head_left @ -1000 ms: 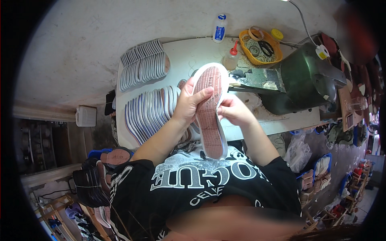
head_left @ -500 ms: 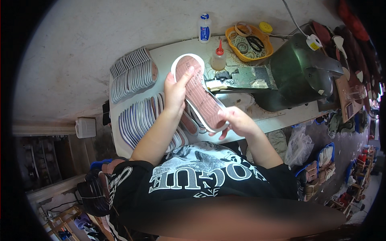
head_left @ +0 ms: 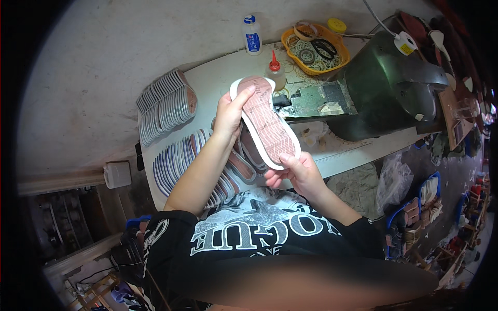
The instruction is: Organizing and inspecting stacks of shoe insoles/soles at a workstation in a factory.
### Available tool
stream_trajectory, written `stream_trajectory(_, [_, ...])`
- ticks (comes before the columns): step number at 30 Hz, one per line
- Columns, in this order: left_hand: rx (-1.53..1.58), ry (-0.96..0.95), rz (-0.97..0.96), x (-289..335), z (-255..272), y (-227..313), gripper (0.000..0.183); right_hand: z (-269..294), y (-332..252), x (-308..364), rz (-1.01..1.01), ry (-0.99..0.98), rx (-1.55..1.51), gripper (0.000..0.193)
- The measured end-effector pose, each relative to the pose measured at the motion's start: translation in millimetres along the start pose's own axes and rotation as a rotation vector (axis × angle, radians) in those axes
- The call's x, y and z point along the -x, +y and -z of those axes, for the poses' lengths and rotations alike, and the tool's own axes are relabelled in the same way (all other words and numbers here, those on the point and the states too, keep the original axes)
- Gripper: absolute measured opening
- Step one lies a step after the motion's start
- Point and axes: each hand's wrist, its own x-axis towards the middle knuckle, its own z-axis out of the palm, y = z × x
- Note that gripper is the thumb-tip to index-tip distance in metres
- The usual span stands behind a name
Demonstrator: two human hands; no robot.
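Nearest to us is the person's black T-shirt (head_left: 218,220), with white lettering and a pale picture across its front. Just beyond it we see the right hand (head_left: 299,175), closed on the near end of a shoe sole (head_left: 267,122): its thumb presses the pink face while its other fingers curl at and under the edge. The sole is held up above the counter (head_left: 210,80), slanting from upper left to lower right, its gridded pink face toward us inside a white rim. The left hand (head_left: 228,115) grips the far part, its thumb lying on the face; we cannot see most of its fingers, hidden behind the sole.

Beside the left forearm, a long row of soles (head_left: 182,165) stands on edge, packed together. Farther off we find another stack of grey-edged soles (head_left: 165,109). To the right, the dark green machine (head_left: 381,85) reaches its flat arm toward the sole. Past that arm stand a squeeze bottle (head_left: 276,76) with a red tip, an orange-yellow basket (head_left: 291,56) of rings and cords, and a white bottle (head_left: 253,40) with a blue cap, near the wall (head_left: 119,62).
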Motion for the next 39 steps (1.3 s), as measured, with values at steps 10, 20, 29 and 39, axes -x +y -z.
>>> stream_trajectory(10, [-1.077,0.11,-0.314,-86,54,19,0.057,-19,4,-52,0.155,0.113,-0.155,0.032])
stream_trajectory(20, [-1.536,-1.253,-0.076,-78,-20,97,0.036,-22,-16,-65,0.067,0.17,-0.145,0.037])
stream_trajectory(29, [-1.563,-1.06,-0.153,-47,-18,107,0.036,-24,-29,-64,-0.019,0.164,-0.17,0.043])
stream_trajectory(39, [-1.697,-0.605,-0.025,13,-24,100,0.041,-19,-31,-62,0.011,0.178,-0.129,0.036])
